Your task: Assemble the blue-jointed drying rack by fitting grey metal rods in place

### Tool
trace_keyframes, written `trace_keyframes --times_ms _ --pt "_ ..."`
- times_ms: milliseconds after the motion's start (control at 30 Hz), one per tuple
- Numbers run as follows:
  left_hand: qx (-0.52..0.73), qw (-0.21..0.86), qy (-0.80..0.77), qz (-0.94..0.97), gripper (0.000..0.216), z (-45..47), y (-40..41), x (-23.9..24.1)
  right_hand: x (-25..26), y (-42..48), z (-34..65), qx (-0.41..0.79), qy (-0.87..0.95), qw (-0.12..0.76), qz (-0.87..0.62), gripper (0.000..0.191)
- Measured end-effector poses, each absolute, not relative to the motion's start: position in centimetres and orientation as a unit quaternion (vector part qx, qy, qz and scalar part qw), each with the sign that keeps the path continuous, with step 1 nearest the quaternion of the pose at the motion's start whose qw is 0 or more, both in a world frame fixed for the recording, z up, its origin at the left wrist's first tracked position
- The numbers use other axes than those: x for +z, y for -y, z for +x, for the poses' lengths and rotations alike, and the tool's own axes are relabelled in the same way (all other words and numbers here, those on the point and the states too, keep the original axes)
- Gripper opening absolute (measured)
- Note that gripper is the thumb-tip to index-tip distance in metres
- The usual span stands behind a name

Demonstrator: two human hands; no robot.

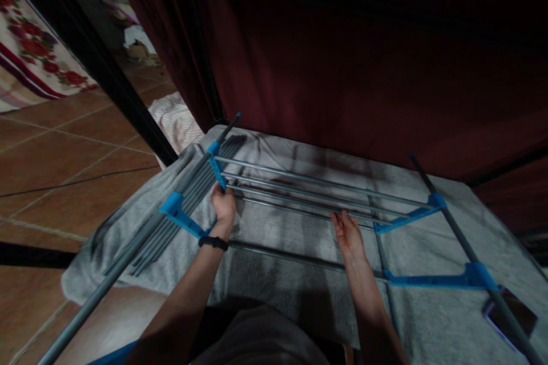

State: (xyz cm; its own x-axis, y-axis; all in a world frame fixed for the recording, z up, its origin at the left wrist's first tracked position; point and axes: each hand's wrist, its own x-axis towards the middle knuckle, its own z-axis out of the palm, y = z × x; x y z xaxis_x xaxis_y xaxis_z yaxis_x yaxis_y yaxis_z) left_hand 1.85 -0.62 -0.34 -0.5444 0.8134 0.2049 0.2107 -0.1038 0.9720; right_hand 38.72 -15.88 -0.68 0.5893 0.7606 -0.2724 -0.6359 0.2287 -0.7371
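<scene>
A partly built rack of grey metal tubes and blue plastic brackets stands over a grey blanket [299, 285]. My left hand [223, 205] is closed around the lower end of the upper left blue bracket [217, 170], where the thin rods meet it. Several thin metal rods [291, 175] run across to the upper right blue bracket [406, 219]. Palm up, my right hand [349, 234] has its fingers at the nearest rods, apparently pinching the lowest one. Lower blue brackets [182, 217] sit nearer me on the side tubes [128, 262].
Several loose grey tubes [171, 234] lie bundled on the blanket at left. A phone [509, 319] rests at lower right, partly behind a side tube. A dark red curtain [342, 80] hangs behind. Black posts [98, 68] and a tiled floor [64, 148] are at left.
</scene>
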Motion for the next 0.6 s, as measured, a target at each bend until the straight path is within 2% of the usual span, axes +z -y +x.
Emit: trace_keyframes --times_ms 600 --pt "0.617 0.247 -0.618 0.42 0.02 1.8 1.6 0.0 -0.5 15.8 37.6 0.419 0.075 0.795 -0.433 0.043"
